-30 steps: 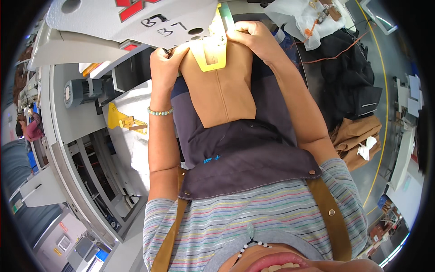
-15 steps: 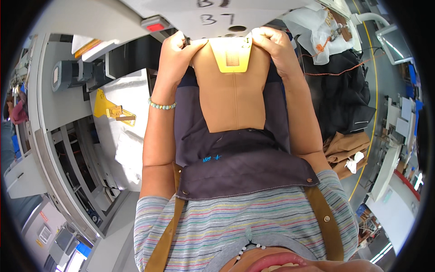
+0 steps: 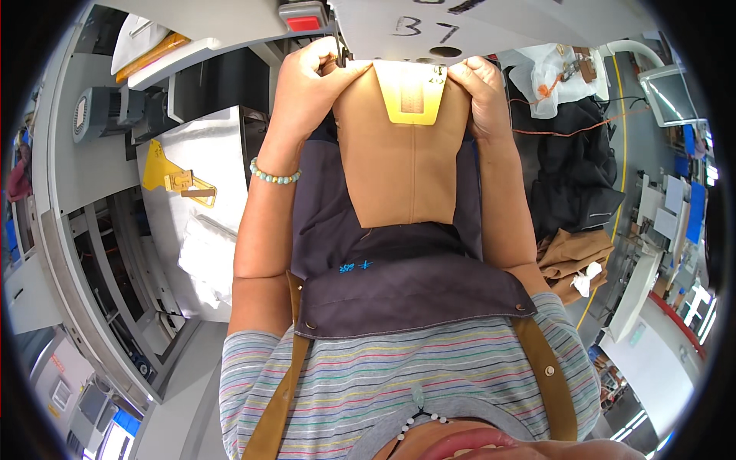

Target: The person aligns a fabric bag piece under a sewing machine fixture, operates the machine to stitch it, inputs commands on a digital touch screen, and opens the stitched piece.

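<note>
A tan fabric panel with a seam down its middle hangs in front of my dark apron. Over its upper edge lies a yellow template with a small rectangular window. My left hand pinches the panel's upper left corner, close to a dark metal part of the machine. At the upper right corner, my right hand has thumb and fingers closed on the same fabric. Just beyond both hands is the white machine head, which hides the far edge of the panel.
A red button sits on the machine's left. On the pale table at left lies another yellow template. To the right are black cloth, crumpled brown fabric, a clear plastic bag and an orange cord.
The view has shifted, so the machine head appears farther right and the left table farther left. Both hands keep hold of the tan panel, which sits slightly more to the right in the picture.
</note>
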Demonstrator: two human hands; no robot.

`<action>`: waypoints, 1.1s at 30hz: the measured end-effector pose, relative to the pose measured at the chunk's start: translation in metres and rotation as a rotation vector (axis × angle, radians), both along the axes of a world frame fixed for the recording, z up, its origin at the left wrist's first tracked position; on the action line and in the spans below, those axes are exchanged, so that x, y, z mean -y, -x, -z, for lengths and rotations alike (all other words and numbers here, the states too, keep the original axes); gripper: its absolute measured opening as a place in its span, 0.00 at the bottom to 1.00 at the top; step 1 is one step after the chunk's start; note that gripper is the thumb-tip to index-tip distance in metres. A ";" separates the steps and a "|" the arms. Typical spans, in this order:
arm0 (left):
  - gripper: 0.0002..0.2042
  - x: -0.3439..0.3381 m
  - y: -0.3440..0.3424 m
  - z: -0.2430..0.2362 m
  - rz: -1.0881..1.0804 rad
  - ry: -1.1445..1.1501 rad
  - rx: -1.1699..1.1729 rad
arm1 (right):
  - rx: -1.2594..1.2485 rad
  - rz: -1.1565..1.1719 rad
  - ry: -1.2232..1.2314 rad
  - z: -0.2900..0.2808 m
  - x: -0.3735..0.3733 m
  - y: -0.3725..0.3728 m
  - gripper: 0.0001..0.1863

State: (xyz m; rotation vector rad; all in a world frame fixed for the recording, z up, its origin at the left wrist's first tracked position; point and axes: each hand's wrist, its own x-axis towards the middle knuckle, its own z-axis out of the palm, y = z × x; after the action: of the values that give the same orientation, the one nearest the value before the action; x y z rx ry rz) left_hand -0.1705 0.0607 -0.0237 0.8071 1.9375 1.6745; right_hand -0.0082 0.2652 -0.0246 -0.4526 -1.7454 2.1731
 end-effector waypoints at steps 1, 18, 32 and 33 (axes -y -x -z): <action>0.11 -0.001 0.000 0.000 -0.002 -0.006 -0.023 | -0.051 0.017 0.014 0.001 0.002 0.001 0.09; 0.12 0.005 0.002 0.008 0.127 -0.225 0.339 | -0.175 0.073 0.190 0.018 0.004 0.004 0.11; 0.02 0.005 -0.008 -0.008 -0.015 -0.023 0.052 | -0.091 0.217 -0.265 0.004 0.012 -0.002 0.10; 0.02 0.004 -0.009 -0.009 -0.009 -0.024 0.031 | -0.089 0.221 -0.248 0.004 0.014 -0.002 0.11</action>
State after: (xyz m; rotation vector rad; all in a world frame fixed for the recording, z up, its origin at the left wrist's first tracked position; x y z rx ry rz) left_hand -0.1617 0.0565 -0.0147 0.7771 1.9061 1.7092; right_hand -0.0065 0.2515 -0.0287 -0.4536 -1.7932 1.7718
